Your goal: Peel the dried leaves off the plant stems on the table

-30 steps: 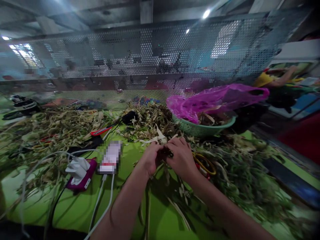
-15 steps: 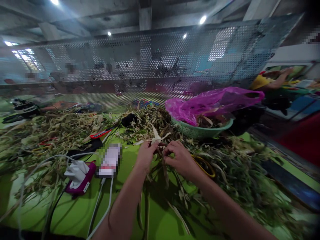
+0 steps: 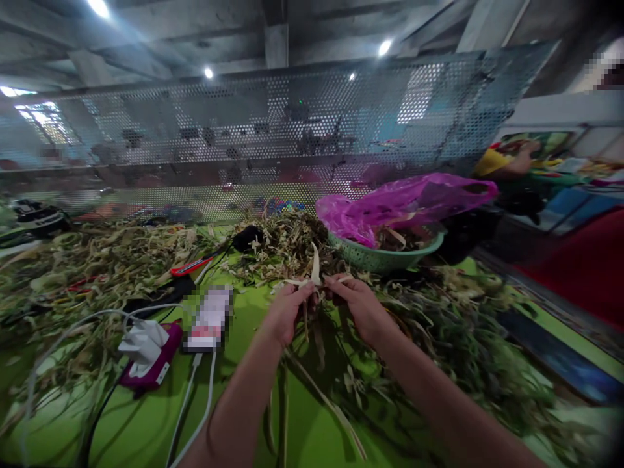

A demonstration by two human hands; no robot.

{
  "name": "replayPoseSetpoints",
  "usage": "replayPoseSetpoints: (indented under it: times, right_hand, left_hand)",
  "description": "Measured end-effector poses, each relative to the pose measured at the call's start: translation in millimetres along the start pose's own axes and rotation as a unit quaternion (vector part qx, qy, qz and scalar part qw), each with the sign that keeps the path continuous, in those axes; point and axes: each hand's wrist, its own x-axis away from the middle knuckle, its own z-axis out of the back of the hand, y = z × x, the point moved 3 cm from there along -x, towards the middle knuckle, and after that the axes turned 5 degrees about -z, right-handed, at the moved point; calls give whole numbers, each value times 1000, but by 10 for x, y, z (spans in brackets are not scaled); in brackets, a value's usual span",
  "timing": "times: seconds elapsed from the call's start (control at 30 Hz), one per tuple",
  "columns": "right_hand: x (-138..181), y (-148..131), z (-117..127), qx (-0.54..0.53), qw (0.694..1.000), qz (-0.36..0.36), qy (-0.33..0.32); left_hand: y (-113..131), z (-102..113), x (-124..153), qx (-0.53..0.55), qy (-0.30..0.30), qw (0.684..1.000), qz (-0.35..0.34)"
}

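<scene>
Pale dried plant strips [image 3: 316,263], crossed in a star-like shape, are pinched between my two hands above the green table [image 3: 244,383]. My left hand [image 3: 288,311] is closed, its thumb pressing near the crossing. Fingertips of my right hand [image 3: 355,302] are pinched on a strip just right of that crossing. Long strip ends [image 3: 326,400] trail down toward the table's front edge. Some fingers are hidden behind the strips and the hands themselves.
Heaps of dried strips [image 3: 92,266] lie left; greener ones [image 3: 468,338] lie right. A green basket [image 3: 385,259] holds a purple plastic bag [image 3: 414,201]. Nearby are an orange-red cutter [image 3: 192,266], phone [image 3: 212,318], purple power block [image 3: 153,361] and cables. A perforated metal panel [image 3: 219,117] stands behind.
My right hand has opened out from a curled pose and pinches a strip at the crossing. The upper pale strip now points more upright. The view has shifted slightly.
</scene>
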Motion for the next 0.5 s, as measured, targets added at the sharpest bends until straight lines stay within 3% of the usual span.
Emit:
replayPoseSetpoints:
  times: [0.13,0.33,0.4,0.5]
  right_hand:
    - [-1,1,9,-27,999,14,32]
    - [-60,17,88,-1,995,39,95]
    - [-87,9,129,39,994,49,91]
    - [-95,-89,185,155,977,121,81]
  left_hand:
    - [-10,-25,-6,29,-9,1000,1]
    - [15,-11,2,2,22,1000,2]
    - [16,12,-7,-27,14,999,-17]
    - [19,67,-38,-117,0,991,-62]
